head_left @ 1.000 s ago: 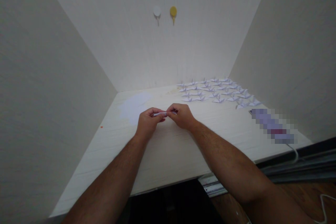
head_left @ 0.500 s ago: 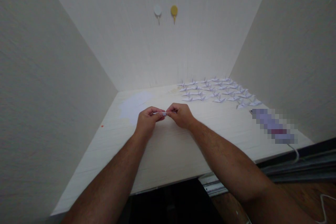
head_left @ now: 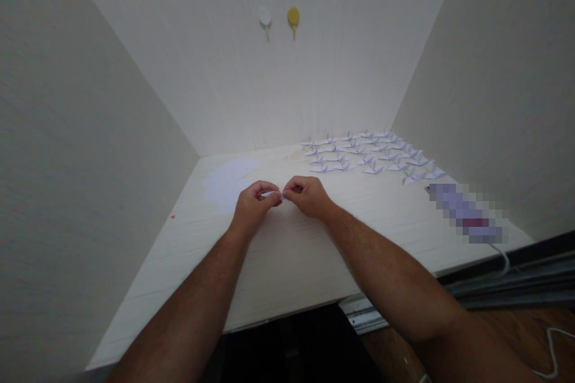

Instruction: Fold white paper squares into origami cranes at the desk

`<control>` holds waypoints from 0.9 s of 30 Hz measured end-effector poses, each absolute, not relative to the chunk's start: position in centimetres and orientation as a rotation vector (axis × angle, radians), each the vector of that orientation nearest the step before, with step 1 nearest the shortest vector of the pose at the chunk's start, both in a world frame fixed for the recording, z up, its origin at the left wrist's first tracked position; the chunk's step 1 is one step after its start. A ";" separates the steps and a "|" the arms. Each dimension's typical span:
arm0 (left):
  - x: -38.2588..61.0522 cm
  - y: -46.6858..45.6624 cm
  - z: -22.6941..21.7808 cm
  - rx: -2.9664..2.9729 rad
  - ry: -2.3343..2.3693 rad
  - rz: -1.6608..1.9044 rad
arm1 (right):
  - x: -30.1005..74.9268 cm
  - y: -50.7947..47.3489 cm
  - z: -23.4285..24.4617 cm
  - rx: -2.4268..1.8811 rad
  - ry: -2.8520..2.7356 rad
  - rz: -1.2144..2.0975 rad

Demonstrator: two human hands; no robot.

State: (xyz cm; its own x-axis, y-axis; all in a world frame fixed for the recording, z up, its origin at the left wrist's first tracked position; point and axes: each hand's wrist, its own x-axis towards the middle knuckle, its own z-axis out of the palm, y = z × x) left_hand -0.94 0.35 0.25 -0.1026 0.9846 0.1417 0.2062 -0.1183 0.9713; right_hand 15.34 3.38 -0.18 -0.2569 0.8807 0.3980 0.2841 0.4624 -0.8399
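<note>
My left hand (head_left: 251, 206) and my right hand (head_left: 308, 196) meet over the middle of the white table (head_left: 287, 263). Both pinch a small pale lilac folded paper piece (head_left: 273, 194) between their fingertips, just above the table top. Most of the paper is hidden by my fingers. A flat stack of lilac paper sheets (head_left: 224, 182) lies just behind my left hand.
Several finished lilac paper cranes (head_left: 368, 152) stand in rows at the back right. A blurred-out object (head_left: 467, 214) with a white cable (head_left: 503, 260) lies at the right edge. Two wall hooks, white (head_left: 265, 17) and yellow (head_left: 293, 15), hang above. Walls enclose the table on three sides.
My hands have drawn closer together, and less of the folded paper shows between them. The view has shifted slightly.
</note>
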 end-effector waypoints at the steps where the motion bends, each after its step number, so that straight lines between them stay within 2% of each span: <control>1: -0.9 0.3 0.3 1.425 1.391 1.271 | 15.3 3.4 -0.2 -0.988 -1.781 0.806; 8: -0.7 0.2 0.3 1.481 1.435 1.259 | 15.3 3.3 -0.4 -0.992 -1.763 0.848; 17: -0.7 0.3 0.4 1.438 1.516 1.231 | 15.7 3.7 -0.7 -0.863 -1.829 0.588; 27: -0.5 0.6 0.0 1.054 1.108 1.350 | 15.7 3.6 -0.6 -0.864 -1.932 0.545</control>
State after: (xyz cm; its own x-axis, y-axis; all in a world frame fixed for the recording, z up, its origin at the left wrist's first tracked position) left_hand -0.48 0.58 0.02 -0.0647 0.9978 0.0120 -0.1827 -0.0237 0.9829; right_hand 15.72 3.62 -0.63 -0.3304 0.7551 0.5663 0.3475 0.6552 -0.6708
